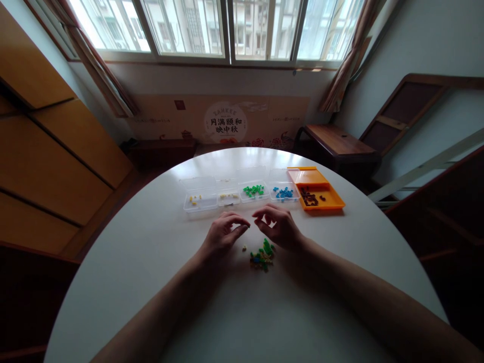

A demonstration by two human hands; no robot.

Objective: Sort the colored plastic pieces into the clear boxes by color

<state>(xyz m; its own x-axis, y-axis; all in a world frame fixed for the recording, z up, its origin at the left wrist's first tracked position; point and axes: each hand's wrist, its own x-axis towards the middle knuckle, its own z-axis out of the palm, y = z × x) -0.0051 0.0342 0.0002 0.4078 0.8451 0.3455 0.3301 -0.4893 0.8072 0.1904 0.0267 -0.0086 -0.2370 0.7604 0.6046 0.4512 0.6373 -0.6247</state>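
My left hand (pixel 225 233) is closed in a pinch, thumb and index fingertip meeting around a tiny dark piece too small to make out. Facing it, my right hand (pixel 279 225) has curled fingers with a gap between index finger and thumb, and nothing shows in them. Just below both hands, a pile of small green, yellow and blue plastic pieces (pixel 262 256) lies on the white round table (pixel 227 312). A single yellowish piece (pixel 244 248) sits apart, left of the pile.
Beyond my hands stand open clear boxes: one with yellow pieces (pixel 195 199), one with pale pieces (pixel 229 196), one with green pieces (pixel 253 191), one with blue pieces (pixel 283 193). An open orange box (pixel 333 205) at right holds dark brown pieces (pixel 310 197).
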